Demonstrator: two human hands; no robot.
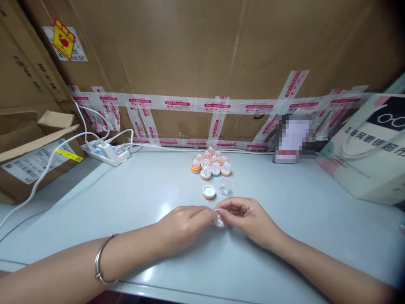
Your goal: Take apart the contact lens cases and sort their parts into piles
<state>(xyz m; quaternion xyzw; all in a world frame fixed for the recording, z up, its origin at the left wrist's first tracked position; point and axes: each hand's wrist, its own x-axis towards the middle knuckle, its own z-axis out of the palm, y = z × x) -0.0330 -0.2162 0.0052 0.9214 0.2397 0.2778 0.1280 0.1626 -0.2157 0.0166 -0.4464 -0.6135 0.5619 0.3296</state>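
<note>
My left hand [185, 226] and my right hand [248, 217] meet above the table, fingertips closed on a small white piece [219, 221]. Fingers cover part of it, so its exact kind cannot be made out. Just beyond them lies a round white base [209, 191] with an orange lower edge. Beside that base, to the right, rests a clear plastic dome [225, 186]. Farther back stands a cluster of small clear-domed capsules [205, 172] with orange, white or green bases. White pieces with dark marks show inside several of them.
A large taped cardboard box [190, 50] walls off the back. On the left are a power strip [109, 154] with white cables and an opened carton [34, 158]. A paper bag [363, 160] stands at right, near a blurred upright object [292, 139].
</note>
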